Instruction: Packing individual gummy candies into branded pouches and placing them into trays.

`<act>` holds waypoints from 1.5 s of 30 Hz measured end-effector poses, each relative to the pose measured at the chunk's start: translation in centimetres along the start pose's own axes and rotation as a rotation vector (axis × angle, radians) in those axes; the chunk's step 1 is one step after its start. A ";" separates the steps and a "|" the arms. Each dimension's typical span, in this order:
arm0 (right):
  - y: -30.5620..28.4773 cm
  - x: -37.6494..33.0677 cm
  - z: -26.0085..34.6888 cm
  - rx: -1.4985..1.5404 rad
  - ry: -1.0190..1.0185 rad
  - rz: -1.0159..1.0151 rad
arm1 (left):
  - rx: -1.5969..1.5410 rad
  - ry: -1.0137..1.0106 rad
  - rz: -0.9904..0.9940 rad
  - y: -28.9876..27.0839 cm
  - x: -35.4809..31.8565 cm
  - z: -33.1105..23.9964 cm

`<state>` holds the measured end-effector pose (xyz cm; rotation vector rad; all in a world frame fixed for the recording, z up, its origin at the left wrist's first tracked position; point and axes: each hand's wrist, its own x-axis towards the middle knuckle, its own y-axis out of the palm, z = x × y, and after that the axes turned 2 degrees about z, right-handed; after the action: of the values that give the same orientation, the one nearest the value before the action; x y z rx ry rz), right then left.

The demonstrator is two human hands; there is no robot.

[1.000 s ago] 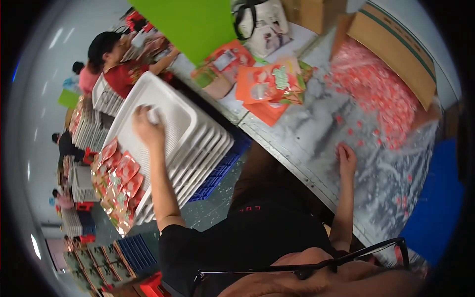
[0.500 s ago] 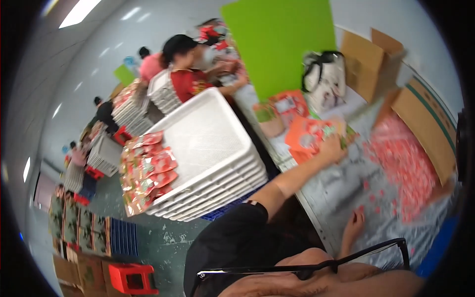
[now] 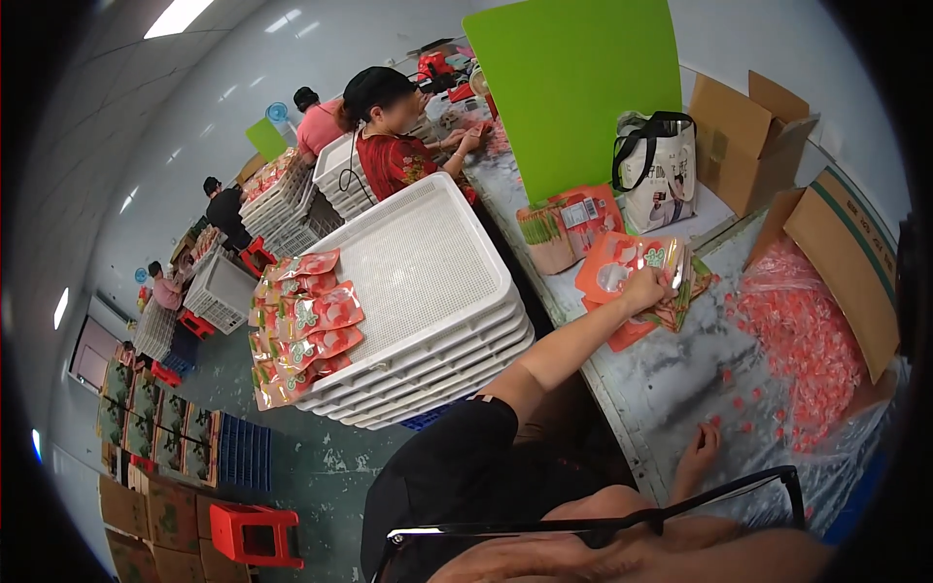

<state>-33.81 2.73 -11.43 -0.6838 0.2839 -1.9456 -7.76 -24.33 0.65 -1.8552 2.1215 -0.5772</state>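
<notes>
My left hand (image 3: 645, 291) is closed on the near edge of a stack of flat red-and-clear pouches (image 3: 622, 264), its thumb on top. The pouches lie fanned on the plastic-covered table, with green-printed ones under the fingers. Lower on the table, my right hand (image 3: 698, 452) rests with curled fingers. A small pink wrapped candy (image 3: 716, 421) shows at its fingertips; whether they grip it is unclear. Beyond that hand, a heap of pink wrapped candies (image 3: 802, 345) spills from an open cardboard box (image 3: 844, 257).
Another pouch bundle (image 3: 573, 228) stands by a green board (image 3: 578, 97) and a white tote bag (image 3: 656, 175). On my left, stacked white trays (image 3: 418, 262) carry filled pouches (image 3: 309, 321). Farther off, a co-worker in red (image 3: 394, 160) works at the same table. A red stool (image 3: 258, 532) stands on the floor.
The view has shifted slightly, and the scene sits a little lower and farther right. My left hand remains at the pouches. My right hand stays low near the loose candies.
</notes>
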 end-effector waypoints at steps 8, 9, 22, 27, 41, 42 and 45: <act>-1.1 0.2 5.3 -0.190 -0.209 -0.190 | 0.257 0.374 0.213 -2.4 -11.2 -8.3; -1.0 0.9 9.7 -0.172 -0.373 -0.231 | 0.184 0.327 0.325 -1.9 -12.7 -8.2; -0.5 -0.3 13.9 -0.194 -0.507 0.145 | -0.504 -0.167 0.501 4.8 -21.0 -1.8; -0.8 0.1 14.0 -0.047 -0.495 0.262 | -0.183 -0.007 0.398 4.8 -21.3 -2.6; 1.1 -1.3 10.1 -0.094 -0.567 0.443 | 0.463 0.004 0.871 3.6 -18.5 -2.0; 1.4 -1.5 10.1 -0.072 -0.594 0.438 | 0.560 -0.013 0.967 3.4 -18.2 -2.2; 1.5 -1.6 10.0 -0.088 -0.619 0.436 | 0.670 -0.038 1.103 3.6 -17.4 -2.2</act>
<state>-26.37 4.37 -4.54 -1.1367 0.1163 -1.2429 -9.35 -6.46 -0.16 -0.2430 2.1254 -0.7715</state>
